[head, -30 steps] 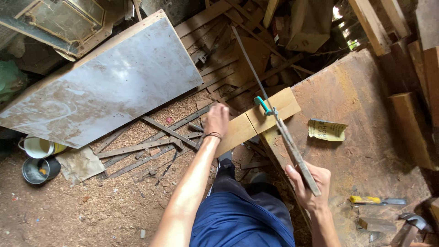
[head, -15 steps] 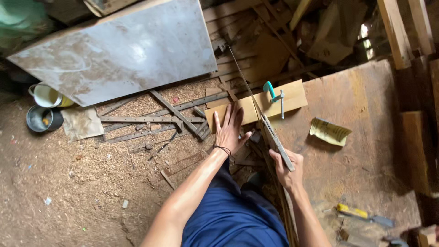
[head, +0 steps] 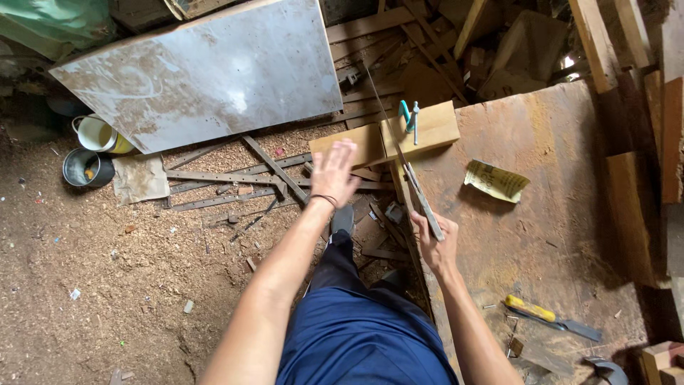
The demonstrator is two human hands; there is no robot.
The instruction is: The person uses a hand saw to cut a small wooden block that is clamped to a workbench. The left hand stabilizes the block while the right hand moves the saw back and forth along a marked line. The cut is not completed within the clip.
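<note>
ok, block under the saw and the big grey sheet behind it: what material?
Block: looks like pale, unfinished wood, with sawn square faces. Grey sheet: probably metal or a laminate-faced board; its flat surface has a dull sheen and is dusty and scuffed. Saw in the right hand: the blade looks like thin grey metal.

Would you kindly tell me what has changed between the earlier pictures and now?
The left hand has lifted off the wooden block and now hovers open beside it. The right hand still grips the saw, whose blade stays in the cut. The clamp and sandpaper have not moved.
</note>
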